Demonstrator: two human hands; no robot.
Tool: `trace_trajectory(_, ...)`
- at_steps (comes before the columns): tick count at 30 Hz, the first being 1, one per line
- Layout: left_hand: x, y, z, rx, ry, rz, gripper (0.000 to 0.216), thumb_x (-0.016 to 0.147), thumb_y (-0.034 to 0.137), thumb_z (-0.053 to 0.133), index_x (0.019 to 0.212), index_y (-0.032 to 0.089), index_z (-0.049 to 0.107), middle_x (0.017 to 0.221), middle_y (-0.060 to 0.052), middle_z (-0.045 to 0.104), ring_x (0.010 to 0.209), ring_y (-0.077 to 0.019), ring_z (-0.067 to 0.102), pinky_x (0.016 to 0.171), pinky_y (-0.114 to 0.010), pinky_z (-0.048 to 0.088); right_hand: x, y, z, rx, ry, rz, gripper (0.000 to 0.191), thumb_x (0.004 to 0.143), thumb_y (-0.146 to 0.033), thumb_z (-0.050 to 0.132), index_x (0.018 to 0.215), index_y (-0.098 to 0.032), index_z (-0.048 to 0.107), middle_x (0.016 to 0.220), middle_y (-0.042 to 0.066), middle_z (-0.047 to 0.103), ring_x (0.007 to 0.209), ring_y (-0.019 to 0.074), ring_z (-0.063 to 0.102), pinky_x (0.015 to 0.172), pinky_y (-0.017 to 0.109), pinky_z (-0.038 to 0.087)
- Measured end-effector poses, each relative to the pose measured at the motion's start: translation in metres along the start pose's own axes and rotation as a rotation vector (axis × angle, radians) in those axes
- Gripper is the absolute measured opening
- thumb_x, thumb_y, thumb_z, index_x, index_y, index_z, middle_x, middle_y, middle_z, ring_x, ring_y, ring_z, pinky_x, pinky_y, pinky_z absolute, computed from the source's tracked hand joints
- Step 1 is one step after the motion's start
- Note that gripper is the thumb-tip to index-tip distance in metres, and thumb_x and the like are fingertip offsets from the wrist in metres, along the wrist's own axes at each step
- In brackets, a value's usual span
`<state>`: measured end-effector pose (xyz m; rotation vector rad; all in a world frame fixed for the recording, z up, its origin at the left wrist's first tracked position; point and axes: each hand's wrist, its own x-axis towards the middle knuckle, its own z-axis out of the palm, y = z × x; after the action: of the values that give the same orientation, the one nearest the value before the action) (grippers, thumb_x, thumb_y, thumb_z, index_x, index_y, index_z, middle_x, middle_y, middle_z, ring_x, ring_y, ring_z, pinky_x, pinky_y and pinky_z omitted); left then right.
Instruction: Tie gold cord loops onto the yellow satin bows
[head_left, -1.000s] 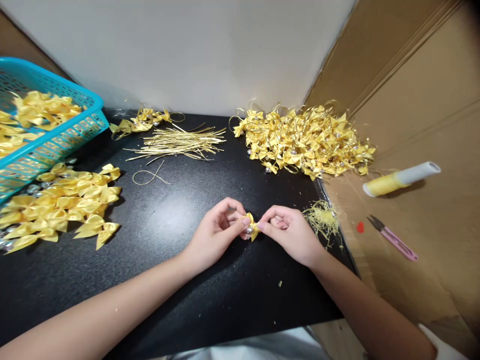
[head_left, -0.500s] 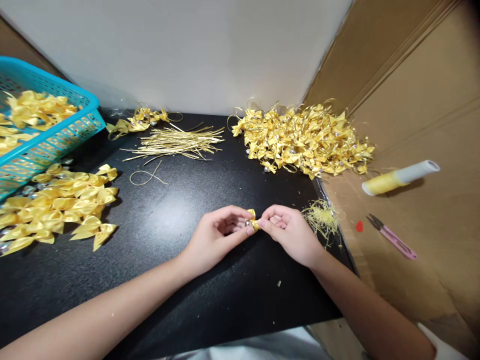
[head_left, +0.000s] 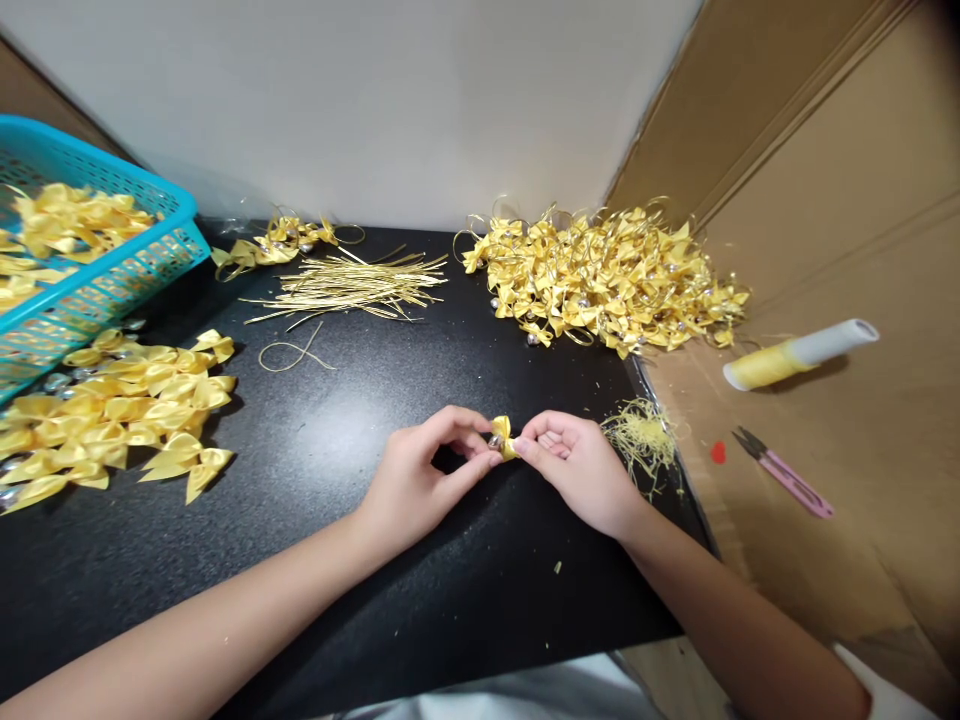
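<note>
The left hand (head_left: 420,480) and the right hand (head_left: 581,470) meet in the middle of the black counter (head_left: 360,440). Between them is one small yellow bow (head_left: 501,437), just above the counter. Each hand has a narrow grip and pinches the bow with thumb and finger from its own side. Held from both sides like this, the tiny bow cannot easily slip or turn, I think. Both hands lie low on the counter, which likely keeps them steady.

Plain bows (head_left: 120,400) lie at the left, near a blue basket (head_left: 112,270). Gold strings (head_left: 352,282) lie at the back. A big pile (head_left: 607,275) of bows with strings sits at the back right. Snips (head_left: 784,472) and a spool (head_left: 799,355) lie to the right on cardboard (head_left: 862,500). Everything is close around the hands, probably so it is easy to reach.
</note>
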<state>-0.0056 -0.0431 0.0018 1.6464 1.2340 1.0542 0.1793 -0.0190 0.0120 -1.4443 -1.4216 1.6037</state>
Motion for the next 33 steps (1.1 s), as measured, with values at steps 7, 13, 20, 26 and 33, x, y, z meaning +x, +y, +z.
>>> trace_trajectory(7, 0.008, 0.0, -0.004, -0.393, 0.019, -0.204, 0.032, 0.077, 0.023, 0.073, 0.104, 0.018, 0.055, 0.076, 0.003, 0.057, 0.066, -0.0084, 0.056, 0.062, -0.021, 0.048, 0.0, -0.006, -0.001, 0.107, -0.048, -0.01, 0.037, 0.069, -0.05, 0.072, 0.069, -0.017, 0.055, 0.053, -0.007, 0.042, 0.048, 0.0056, 0.032, 0.045, 0.021, 0.023)
trace_trajectory(13, 0.012, 0.001, -0.01, -0.592, -0.326, -0.404, 0.03, 0.076, 0.028, 0.074, 0.102, 0.014, 0.065, 0.083, -0.005, 0.068, 0.072, -0.0137, 0.063, 0.069, -0.028, 0.053, -0.001, -0.006, 0.0, 0.142, -0.131, -0.016, 0.033, 0.071, -0.045, 0.073, 0.071, -0.017, 0.056, 0.053, -0.008, 0.04, 0.047, 0.0049, 0.029, 0.045, 0.022, 0.022)
trace_trajectory(20, 0.009, 0.003, -0.004, -0.609, -0.19, -0.415, 0.02, 0.074, 0.029, 0.076, 0.08, 0.014, 0.066, 0.077, -0.003, 0.07, 0.069, -0.0119, 0.063, 0.065, -0.023, 0.052, 0.001, 0.0, -0.004, 0.428, -0.183, -0.071, 0.031, 0.075, -0.041, 0.074, 0.085, -0.021, 0.053, 0.062, -0.008, 0.037, 0.054, 0.0073, 0.032, 0.052, 0.022, 0.029)
trace_trajectory(26, 0.009, -0.003, -0.005, -0.727, -0.16, -0.406, 0.021, 0.074, 0.028, 0.077, 0.077, 0.014, 0.061, 0.083, -0.005, 0.073, 0.073, -0.0126, 0.066, 0.067, -0.023, 0.054, 0.003, -0.008, -0.01, 0.769, -0.192, -0.018, 0.007, 0.081, -0.023, 0.06, 0.081, -0.019, 0.054, 0.066, -0.005, 0.032, 0.055, 0.008, 0.029, 0.054, 0.022, 0.031)
trace_trajectory(33, 0.009, -0.006, -0.004, -0.787, -0.138, -0.422, 0.031, 0.068, 0.022, 0.082, 0.084, 0.015, 0.057, 0.072, -0.003, 0.073, 0.062, -0.0115, 0.067, 0.062, -0.022, 0.053, 0.011, -0.007, -0.015, 0.746, -0.049, -0.019, 0.009, 0.081, -0.024, 0.06, 0.08, -0.022, 0.051, 0.061, -0.006, 0.025, 0.051, 0.0101, 0.025, 0.049, 0.022, 0.03)
